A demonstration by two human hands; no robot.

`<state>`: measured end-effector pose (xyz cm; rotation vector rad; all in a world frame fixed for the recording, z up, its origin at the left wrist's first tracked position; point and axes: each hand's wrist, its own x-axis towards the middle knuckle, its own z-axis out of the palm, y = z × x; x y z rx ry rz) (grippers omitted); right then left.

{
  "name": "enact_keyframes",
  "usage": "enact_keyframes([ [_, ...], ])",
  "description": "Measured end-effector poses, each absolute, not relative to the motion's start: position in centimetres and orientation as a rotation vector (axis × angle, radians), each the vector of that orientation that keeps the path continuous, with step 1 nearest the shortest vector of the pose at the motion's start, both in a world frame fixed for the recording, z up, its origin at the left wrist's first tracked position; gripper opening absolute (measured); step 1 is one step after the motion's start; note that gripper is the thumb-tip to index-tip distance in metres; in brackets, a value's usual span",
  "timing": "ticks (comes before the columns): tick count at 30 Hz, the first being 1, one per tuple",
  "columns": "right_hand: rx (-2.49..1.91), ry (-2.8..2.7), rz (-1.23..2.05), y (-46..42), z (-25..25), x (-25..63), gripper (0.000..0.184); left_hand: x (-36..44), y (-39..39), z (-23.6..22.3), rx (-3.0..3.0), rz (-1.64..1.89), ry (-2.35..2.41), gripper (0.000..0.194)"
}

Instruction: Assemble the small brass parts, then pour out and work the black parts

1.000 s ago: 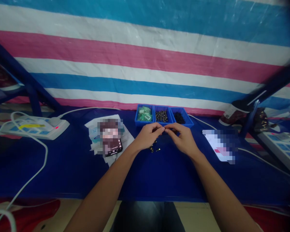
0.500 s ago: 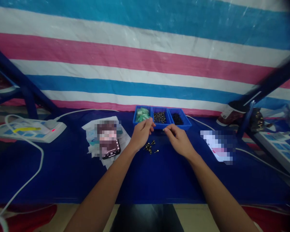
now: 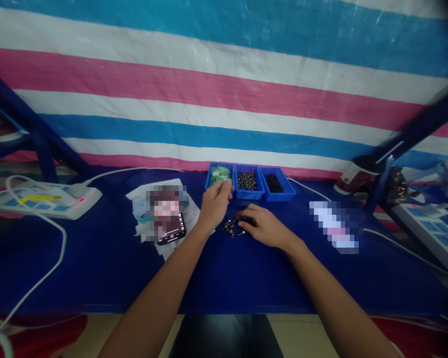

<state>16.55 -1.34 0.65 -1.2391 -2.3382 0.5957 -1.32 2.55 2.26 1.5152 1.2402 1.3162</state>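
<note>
On the dark-blue table [image 3: 254, 278], apparently picks with narrowly curled right hand [image 3: 261, 224] at small brass-coloured metal pins [image 3: 229, 228]; holds left hand [image 3: 215, 203] loosely curled, with both grips unclear; probably needs precise pinching next.

Striped sheeting [image 3: 224, 89] in blue, white and pink forms the far wall, its bands sloping gently down toward the right; creases and faint highlights mark its upper part. A dark-blue tabletop [image 3: 265, 278] spans the scene from left to right. Slanting blue bars, left bar [image 3: 37, 127] and right bar [image 3: 414, 132], flank the sheeting. Pale floor [image 3: 302, 333] shows below the tabletop's near edge. Lighting is subdued.
</note>
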Motion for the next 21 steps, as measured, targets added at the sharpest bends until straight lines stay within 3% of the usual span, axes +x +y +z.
enact_keyframes([
  [11,-1.290,-2.309,0.580,-1.0,-0.6,15.9,0.006,-1.1,2.4,2.3,1.554,1.293,1.230,0.041],
  [21,-1.390,-2.263,0.551,-1.1,-0.5,15.3,0.015,-1.1,2.6,1.9,1.583,1.276,1.235,0.039],
])
